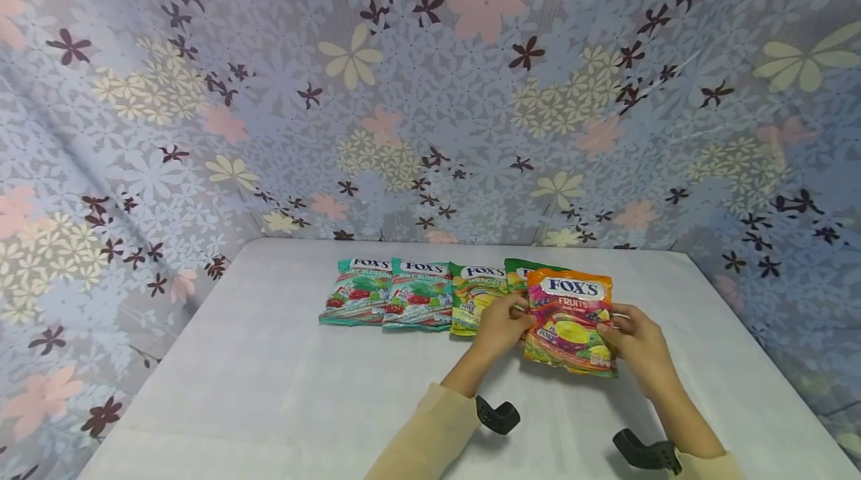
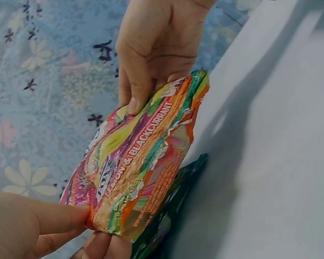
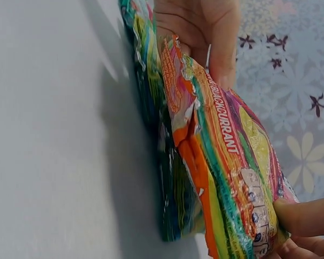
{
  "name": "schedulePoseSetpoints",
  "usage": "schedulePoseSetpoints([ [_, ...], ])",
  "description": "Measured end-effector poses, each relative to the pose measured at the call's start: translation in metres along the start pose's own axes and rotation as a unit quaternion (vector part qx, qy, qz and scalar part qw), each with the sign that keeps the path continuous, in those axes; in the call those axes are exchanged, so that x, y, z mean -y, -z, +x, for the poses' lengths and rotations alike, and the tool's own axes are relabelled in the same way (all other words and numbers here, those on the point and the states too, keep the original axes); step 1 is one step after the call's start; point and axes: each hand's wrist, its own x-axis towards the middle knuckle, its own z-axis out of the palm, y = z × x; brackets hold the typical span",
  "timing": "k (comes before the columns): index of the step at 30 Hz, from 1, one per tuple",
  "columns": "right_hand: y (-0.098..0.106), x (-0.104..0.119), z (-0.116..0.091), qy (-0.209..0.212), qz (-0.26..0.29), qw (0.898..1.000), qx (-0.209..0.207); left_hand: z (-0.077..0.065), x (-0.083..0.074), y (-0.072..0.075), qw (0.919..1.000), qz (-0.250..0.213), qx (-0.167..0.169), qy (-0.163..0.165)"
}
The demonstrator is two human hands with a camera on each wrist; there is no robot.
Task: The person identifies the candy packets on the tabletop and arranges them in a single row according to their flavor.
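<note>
An orange and magenta candy bag (image 1: 570, 323) marked FOX'S FRUITS is held up between both hands, above the table. On its left edge the left hand (image 1: 499, 327) pinches it, thumb in front and fingers behind. My right hand (image 1: 635, 345) grips the opposite edge the same way. In the left wrist view the bag (image 2: 146, 162) tilts, its lower seam toward the camera. Behind it lies a green candy bag (image 1: 518, 268), mostly hidden. Just left of that is a yellow-green Spring Tea bag (image 1: 464, 304), partly covered by the left hand.
Two teal Mint Blossom candy bags (image 1: 359, 293) lie side by side at the left of the row. Under everything is a table with a white cloth (image 1: 269, 375). A flowered curtain (image 1: 417, 91) hangs behind its far edge.
</note>
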Motion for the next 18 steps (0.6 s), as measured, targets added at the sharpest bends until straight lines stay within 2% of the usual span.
schedulePoseSetpoints([
  [7, 0.016, -0.004, 0.003, -0.014, -0.016, 1.000, 0.002, 0.008, -0.004, -0.017, 0.9996, 0.026, 0.004, -0.013],
  [14, 0.026, -0.016, 0.013, -0.032, -0.026, 0.999, -0.034, 0.012, -0.009, -0.030, 0.9947, 0.086, 0.008, -0.057],
  [18, 0.030, -0.024, 0.019, -0.049, -0.012, 0.998, -0.050, 0.013, -0.009, -0.039, 0.9907, 0.119, 0.004, -0.066],
])
